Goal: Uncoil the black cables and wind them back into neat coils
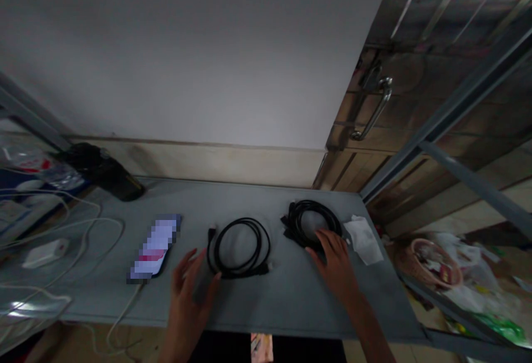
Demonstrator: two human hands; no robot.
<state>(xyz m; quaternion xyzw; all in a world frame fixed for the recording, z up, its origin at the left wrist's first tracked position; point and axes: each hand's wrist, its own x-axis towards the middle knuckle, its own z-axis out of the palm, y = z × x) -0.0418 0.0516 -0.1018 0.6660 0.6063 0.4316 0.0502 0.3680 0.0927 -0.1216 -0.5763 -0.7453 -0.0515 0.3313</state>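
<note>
A black cable lies in a loose coil on the grey table, its connectors at the left and lower right of the loop. My left hand is at the left edge of this coil, fingers apart, thumb close to the cable. To the right lies a thicker bundle of black cables, with plugs on its left side. My right hand rests at the bundle's lower edge, its fingertips on or just by the cables. Whether those fingers grip a cable is hard to make out.
A phone with a white cord lies left of the coil. Further left are a white charger, tangled white cords and a dark bottle-like object. Crumpled tissue lies at the right. A pink basket of rubbish stands beyond the table edge.
</note>
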